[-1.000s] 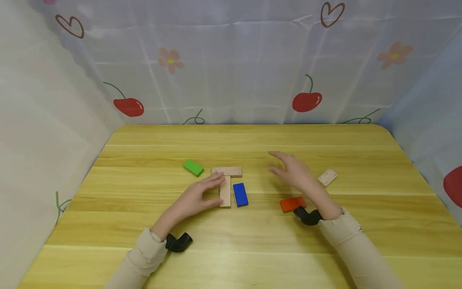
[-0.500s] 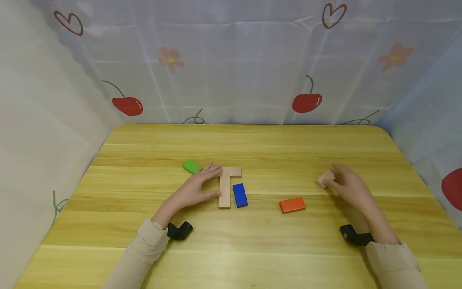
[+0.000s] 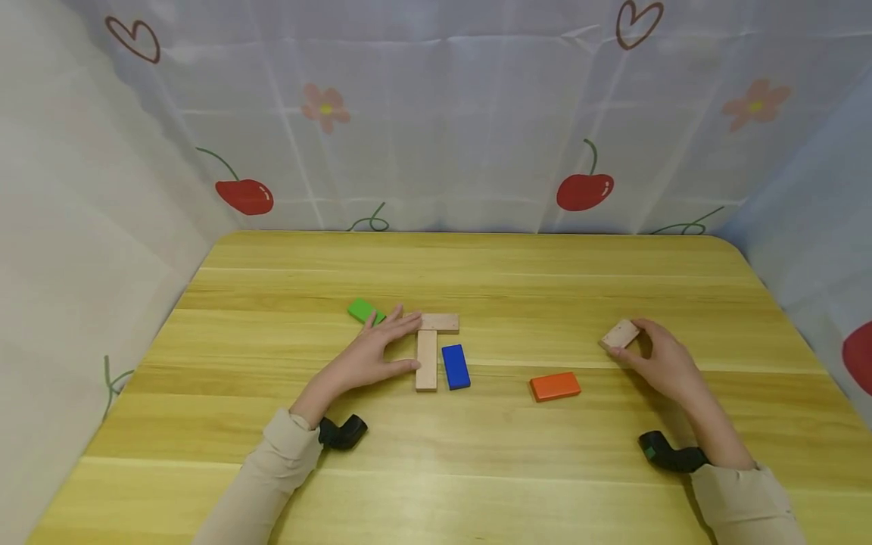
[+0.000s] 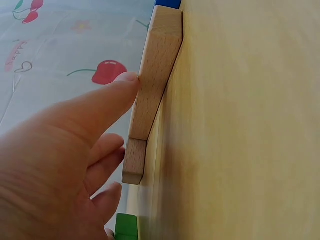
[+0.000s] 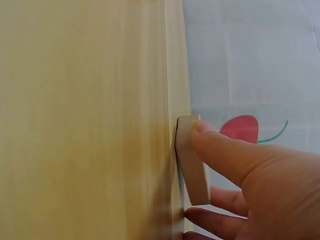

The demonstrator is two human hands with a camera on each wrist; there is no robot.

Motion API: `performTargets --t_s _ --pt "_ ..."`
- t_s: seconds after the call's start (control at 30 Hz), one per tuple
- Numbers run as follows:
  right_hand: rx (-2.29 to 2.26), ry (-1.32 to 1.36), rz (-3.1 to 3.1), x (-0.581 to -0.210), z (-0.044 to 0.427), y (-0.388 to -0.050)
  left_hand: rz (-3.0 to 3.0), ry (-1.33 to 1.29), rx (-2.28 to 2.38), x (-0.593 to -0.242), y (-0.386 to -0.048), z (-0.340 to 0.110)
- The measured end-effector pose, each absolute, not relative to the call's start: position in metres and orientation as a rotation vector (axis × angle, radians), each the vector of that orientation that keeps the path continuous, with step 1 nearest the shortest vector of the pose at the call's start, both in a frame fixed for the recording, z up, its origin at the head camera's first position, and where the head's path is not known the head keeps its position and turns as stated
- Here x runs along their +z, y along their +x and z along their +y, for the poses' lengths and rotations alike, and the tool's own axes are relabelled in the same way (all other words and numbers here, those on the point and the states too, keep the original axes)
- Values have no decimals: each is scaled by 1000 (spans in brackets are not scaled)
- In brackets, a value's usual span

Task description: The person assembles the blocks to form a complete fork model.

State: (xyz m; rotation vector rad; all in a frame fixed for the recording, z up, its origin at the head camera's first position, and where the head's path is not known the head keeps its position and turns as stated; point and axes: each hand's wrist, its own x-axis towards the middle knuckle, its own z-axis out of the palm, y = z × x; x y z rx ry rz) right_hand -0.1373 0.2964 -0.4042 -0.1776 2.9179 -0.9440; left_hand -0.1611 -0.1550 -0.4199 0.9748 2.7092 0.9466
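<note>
Two plain wooden blocks touch in a T shape: a crosswise one [image 3: 444,323] at the back and a lengthwise one [image 3: 426,363] in front of it. My left hand [image 3: 361,359] rests at their left side, fingers spread and relaxed; its thumb touches the lengthwise block [image 4: 159,70] in the left wrist view. Off to the right, my right hand [image 3: 664,363] pinches a short wooden block [image 3: 620,334] between thumb and fingers. That block [image 5: 192,165] looks slightly tilted in the right wrist view; whether it is off the table I cannot tell.
Just right of the T lies a blue block [image 3: 456,367], and an orange block [image 3: 555,387] sits between it and my right hand. A green block [image 3: 362,309] lies behind my left fingers. A patterned curtain [image 3: 450,136] hangs behind the wooden table [image 3: 477,469].
My right hand has moved right, from above the table's middle to the short wooden block, and grips it. My left hand has shifted slightly, its fingers now left of the lengthwise block's top.
</note>
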Motion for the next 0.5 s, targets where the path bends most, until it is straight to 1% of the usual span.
performTargets --t_s 0.17,0.37,0.5 --pt "-1015 -153 2965 -405 292 -135 2708 966 939 -421 -162 -155" --pt "-1132 -193 3076 -405 284 -133 2706 968 939 -422 -163 -155" --pt "-1216 -143 3069 -404 280 -133 2708 960 925 -422 -163 -155"
